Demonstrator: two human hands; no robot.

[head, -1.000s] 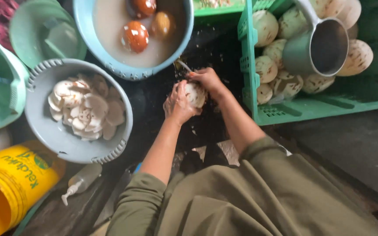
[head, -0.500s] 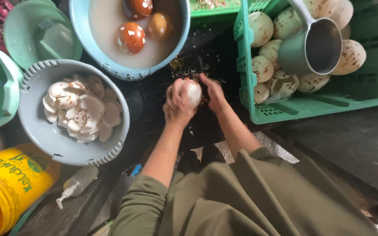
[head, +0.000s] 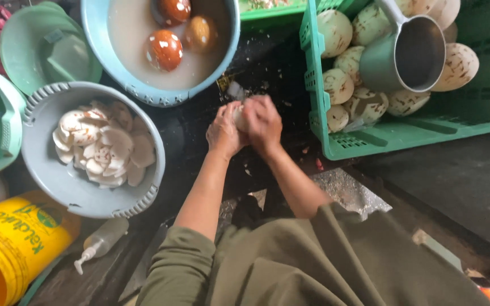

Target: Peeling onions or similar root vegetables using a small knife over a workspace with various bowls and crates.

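Nearest, the left hand and right hand are closed together around a pale round piece, mostly hidden between the fingers; it is possibly a peeled coconut. A small blade pokes out above them, its grip hidden. Left, a grey bowl holds white pieces. Beyond, three brown balls float in the blue basin. Right, the green crate holds a metal dipper among pale husked balls, some cut off.

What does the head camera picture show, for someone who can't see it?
Left hand and right hand clasp a small pale round fruit between a grey plastic bowl of white pieces and a green plastic crate of pale fruits.
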